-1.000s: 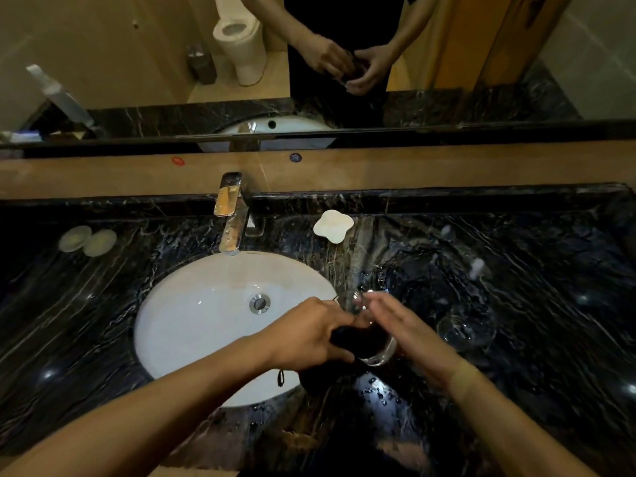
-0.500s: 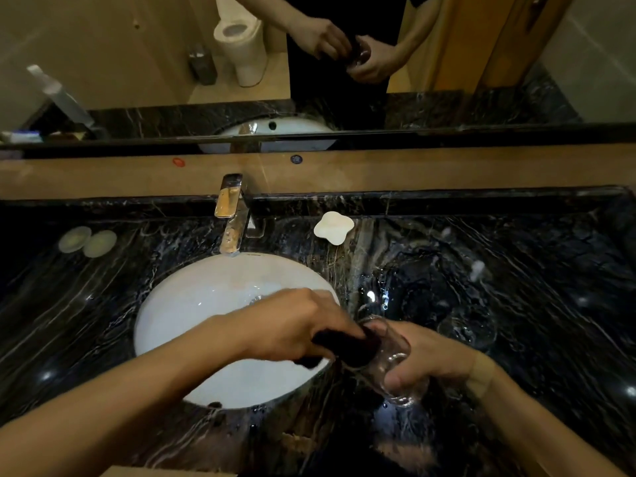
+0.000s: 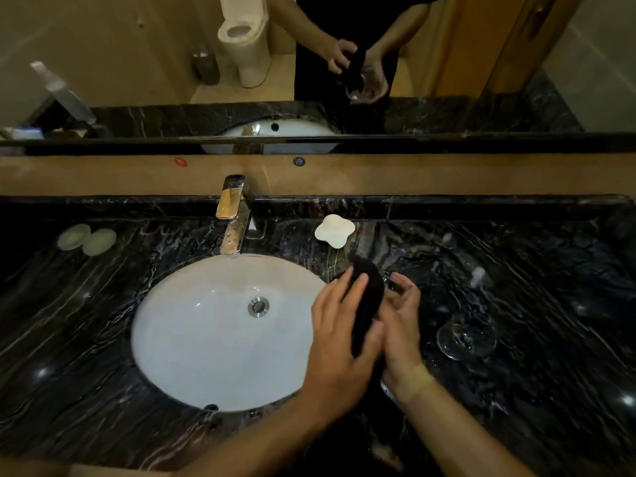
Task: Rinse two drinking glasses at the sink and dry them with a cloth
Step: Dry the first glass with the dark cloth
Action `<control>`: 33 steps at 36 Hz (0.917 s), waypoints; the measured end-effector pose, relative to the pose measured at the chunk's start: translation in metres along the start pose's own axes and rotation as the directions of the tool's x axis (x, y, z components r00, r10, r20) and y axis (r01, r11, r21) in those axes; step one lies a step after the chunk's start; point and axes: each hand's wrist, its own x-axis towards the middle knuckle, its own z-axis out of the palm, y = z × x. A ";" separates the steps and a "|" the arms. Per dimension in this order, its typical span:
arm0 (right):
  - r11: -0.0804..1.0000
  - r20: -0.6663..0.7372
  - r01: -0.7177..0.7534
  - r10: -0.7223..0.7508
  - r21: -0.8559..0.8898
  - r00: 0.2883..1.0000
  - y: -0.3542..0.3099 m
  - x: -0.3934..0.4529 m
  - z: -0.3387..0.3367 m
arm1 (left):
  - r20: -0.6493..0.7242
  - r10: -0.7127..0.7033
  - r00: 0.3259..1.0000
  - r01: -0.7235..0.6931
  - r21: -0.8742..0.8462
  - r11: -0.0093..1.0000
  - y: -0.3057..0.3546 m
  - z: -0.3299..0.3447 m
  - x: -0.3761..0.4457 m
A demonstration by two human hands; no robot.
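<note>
My left hand (image 3: 339,327) grips a dark cloth (image 3: 366,297) and presses it against a clear drinking glass (image 3: 391,284) that my right hand (image 3: 401,321) cups from the other side. The cloth and my fingers hide most of that glass; only a bit of its edge shows. Both hands hover over the black marble counter (image 3: 550,277), just right of the white sink basin (image 3: 206,332). A second clear glass (image 3: 466,339) stands on the wet counter, right of my right hand and apart from it.
A chrome faucet (image 3: 234,215) stands behind the basin, with no water running. Beside it lies a white flower-shaped dish (image 3: 334,230), and two pale round pads (image 3: 86,237) sit at the far left. A mirror (image 3: 137,63) runs along the back wall.
Both hands lifted and shifted toward the far side of the counter. The glass, tilted on its side before, is now held between my palms with the cloth poking out past my fingers.
</note>
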 end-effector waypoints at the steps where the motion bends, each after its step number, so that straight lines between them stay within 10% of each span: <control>1: 1.000 -0.014 0.021 -0.021 -0.010 1.000 0.000 0.000 0.004 | 0.009 -0.025 1.000 0.025 0.005 1.000 0.002 0.004 -0.001; 11: 0.960 -0.063 0.154 -0.173 -0.234 0.983 0.007 -0.011 0.012 | -0.081 -0.324 0.943 0.288 -0.290 0.913 0.010 0.005 0.008; 20: 0.992 0.205 0.072 -0.050 -0.101 0.977 -0.003 -0.016 -0.001 | 0.148 -0.581 0.800 0.530 -0.627 0.571 -0.004 -0.011 0.026; 33: 0.983 0.051 -0.020 0.030 -0.183 0.998 -0.001 -0.023 0.010 | -0.111 -0.324 0.939 0.294 -0.225 0.929 0.000 0.005 0.006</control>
